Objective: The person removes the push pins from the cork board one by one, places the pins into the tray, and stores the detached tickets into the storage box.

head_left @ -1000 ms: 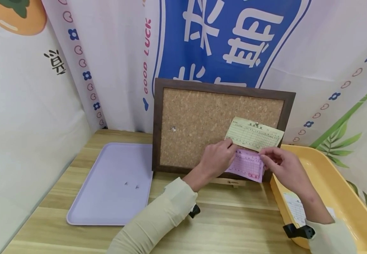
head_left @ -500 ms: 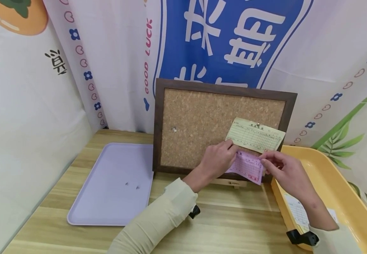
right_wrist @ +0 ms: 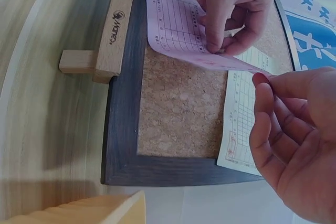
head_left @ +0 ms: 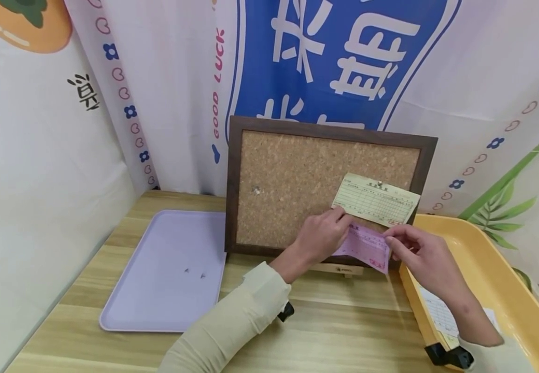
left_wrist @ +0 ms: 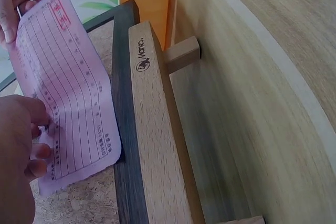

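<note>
A pink form slip (head_left: pixel 367 247) lies low on the framed cork board (head_left: pixel 288 191), its right end lifted off the cork. Curled fingers of my left hand (head_left: pixel 323 235) are at the slip's upper left part, pinching what looks like a small pin (right_wrist: pixel 220 52) against it; the fingertips mostly hide it. My right hand (head_left: pixel 425 256) pinches the slip's upper right corner between thumb and forefinger. Just above, a pale yellow form slip (head_left: pixel 374 199) hangs from a push pin (head_left: pixel 380 183).
A lilac tray (head_left: pixel 157 290) on the left holds two small dark pins (head_left: pixel 195 273). At the right, a yellow tray (head_left: pixel 479 259) holds white form slips (head_left: pixel 437 311). Shiny pins (head_left: pixel 256 190) sit on the cork's left side. A wooden easel (head_left: pixel 335 268) supports the board.
My right hand has moved slightly down and right with the slip's corner, and that end now stands farther from the cork. The left hand stays in place.
</note>
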The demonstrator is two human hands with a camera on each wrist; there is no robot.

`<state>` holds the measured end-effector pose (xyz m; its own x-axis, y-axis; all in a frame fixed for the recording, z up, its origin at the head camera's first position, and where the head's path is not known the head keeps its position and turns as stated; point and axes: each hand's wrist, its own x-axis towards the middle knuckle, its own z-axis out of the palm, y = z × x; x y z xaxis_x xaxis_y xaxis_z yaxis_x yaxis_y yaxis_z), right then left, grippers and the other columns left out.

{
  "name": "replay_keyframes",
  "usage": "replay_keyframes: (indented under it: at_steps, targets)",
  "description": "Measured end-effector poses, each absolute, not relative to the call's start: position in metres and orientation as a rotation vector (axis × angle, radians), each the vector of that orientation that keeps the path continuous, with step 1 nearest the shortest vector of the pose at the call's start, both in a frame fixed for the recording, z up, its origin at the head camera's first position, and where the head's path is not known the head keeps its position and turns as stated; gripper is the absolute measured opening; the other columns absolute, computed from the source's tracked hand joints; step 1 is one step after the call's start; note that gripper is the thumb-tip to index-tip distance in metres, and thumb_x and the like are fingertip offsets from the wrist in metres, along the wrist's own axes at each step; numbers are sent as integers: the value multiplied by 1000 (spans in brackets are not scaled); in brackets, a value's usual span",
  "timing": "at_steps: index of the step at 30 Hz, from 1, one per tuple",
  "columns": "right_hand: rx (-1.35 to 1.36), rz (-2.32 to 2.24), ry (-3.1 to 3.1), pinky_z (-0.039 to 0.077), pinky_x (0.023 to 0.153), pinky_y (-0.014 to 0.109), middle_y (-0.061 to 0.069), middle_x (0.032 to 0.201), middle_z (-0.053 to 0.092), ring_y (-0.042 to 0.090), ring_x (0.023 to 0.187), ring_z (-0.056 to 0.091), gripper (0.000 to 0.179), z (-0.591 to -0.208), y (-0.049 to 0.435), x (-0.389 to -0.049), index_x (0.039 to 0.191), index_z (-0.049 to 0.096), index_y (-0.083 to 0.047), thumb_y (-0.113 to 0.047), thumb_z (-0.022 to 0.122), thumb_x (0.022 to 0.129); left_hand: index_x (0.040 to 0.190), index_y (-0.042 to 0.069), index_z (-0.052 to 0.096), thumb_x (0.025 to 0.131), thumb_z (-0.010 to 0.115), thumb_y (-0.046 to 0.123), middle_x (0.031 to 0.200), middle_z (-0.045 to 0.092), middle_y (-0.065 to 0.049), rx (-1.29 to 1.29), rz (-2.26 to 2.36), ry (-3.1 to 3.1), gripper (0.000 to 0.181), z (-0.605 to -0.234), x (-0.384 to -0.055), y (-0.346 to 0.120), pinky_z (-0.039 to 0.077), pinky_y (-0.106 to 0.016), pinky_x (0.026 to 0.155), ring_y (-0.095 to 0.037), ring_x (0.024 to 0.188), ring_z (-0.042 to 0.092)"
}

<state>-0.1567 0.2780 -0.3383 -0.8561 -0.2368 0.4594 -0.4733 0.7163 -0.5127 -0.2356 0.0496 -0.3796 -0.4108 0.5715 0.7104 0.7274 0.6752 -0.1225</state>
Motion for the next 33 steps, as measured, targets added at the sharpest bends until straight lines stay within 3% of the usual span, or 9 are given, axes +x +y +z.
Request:
replay_keyframes:
  at_steps: [11, 33]
  targets:
    - [526, 936, -2583, 49, 53, 26, 1, 84, 69, 13, 65, 60, 8, -336, 278, -160, 106, 73, -6, -8, 67, 101, 102, 14, 75, 98, 69, 19, 89, 64, 1, -1018, -289, -2138, 9, -381, -239, 53, 49, -21, 51, -7, 67, 60]
    - [535, 1122, -2616, 53, 57, 27, 7, 87, 67, 16, 70, 63, 11, -339, 285, -162, 110, 71, -4, -9, 65, 102, 112, 11, 75, 100, 69, 17, 103, 71, -2, -1106, -314, -2064, 15, -387, -242, 55, 50, -16, 55, -9, 81, 69]
